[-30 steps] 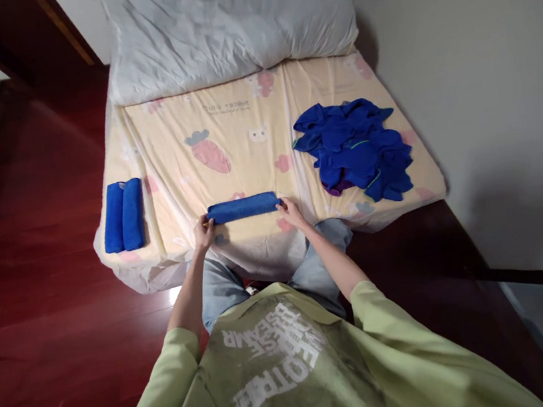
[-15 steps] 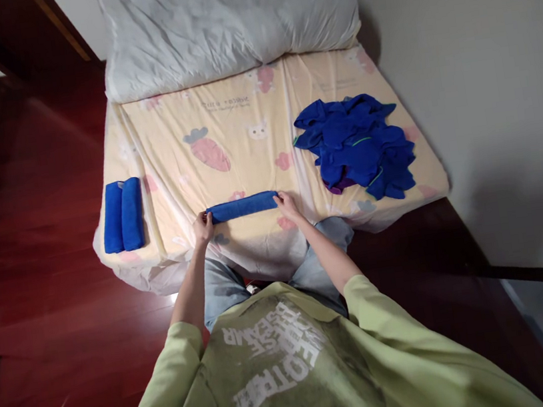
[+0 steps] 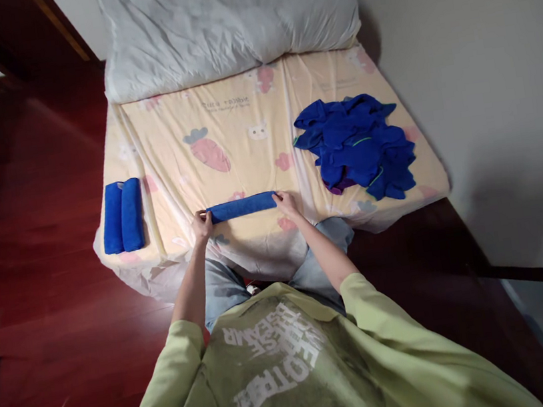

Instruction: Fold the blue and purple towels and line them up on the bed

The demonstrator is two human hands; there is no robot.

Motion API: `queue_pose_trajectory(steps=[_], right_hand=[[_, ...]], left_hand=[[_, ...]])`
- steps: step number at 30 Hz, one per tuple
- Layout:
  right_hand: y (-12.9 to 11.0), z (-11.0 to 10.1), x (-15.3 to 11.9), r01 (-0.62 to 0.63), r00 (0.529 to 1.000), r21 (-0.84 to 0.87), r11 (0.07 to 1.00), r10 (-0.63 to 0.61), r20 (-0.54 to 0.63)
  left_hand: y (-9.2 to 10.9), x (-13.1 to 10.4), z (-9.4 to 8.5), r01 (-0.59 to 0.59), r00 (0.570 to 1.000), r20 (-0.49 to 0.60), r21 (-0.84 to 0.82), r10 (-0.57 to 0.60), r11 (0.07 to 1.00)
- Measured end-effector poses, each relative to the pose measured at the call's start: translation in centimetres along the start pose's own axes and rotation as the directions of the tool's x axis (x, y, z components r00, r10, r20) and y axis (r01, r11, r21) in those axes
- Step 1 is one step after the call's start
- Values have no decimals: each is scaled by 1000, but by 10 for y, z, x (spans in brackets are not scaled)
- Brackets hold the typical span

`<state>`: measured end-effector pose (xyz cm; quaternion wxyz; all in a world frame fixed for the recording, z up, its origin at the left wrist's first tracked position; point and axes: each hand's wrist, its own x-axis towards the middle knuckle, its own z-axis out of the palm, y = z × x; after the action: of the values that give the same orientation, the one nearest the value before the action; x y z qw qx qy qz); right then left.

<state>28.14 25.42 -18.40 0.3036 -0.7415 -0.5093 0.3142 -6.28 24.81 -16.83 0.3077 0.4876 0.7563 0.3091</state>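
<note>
L hand (image 3: 203, 227) pinches the L end of a blue cloth strip (image 3: 242, 207), thumb on top; R hand (image 3: 285, 204) grips the R end the same way, approx. level w/ the L but a touch farther from the body. Strip is folded long & narrow, lies crosswise nr the front edge of the bed, betw. the two hands, R end tilted slightly away from the wearer. Can't quite tell if its underside rests flat on the sheet (image 3: 167, 144) or is lifted a bit; too small from up here.

Far L of the bed, nr the edge: two blue rolls (image 3: 131, 215), side by side & touching, lengthwise, w/ a small pale tag at the top betw. them. R side: loose heap of blue cloths (image 3: 357, 144), crumpled, some green edging, a bit of purple showing at the lower L. Heap is well apart from the strip & the R hand.

Sheet is pale yellow w/ carrot & rabbit prints, under a thin see-through cover. Greyish-white quilt (image 3: 226, 28) bunched across the back of the bed. Wearer has a green T-shirt (image 3: 285, 370) & lt. blue jeans (image 3: 224, 294), legs up against the bed. Floor (image 3: 45, 282) is dark red, wall (image 3: 477, 87) on the R plain & pale.
</note>
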Motion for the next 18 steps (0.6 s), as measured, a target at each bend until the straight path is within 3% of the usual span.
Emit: queue_pose_trajectory(steps=[18], right_hand=[[4, 4, 1, -14, 999, -37, 999, 12, -40]], left_hand=[[2, 2, 2, 8, 1000, -24, 22, -8, 1000]])
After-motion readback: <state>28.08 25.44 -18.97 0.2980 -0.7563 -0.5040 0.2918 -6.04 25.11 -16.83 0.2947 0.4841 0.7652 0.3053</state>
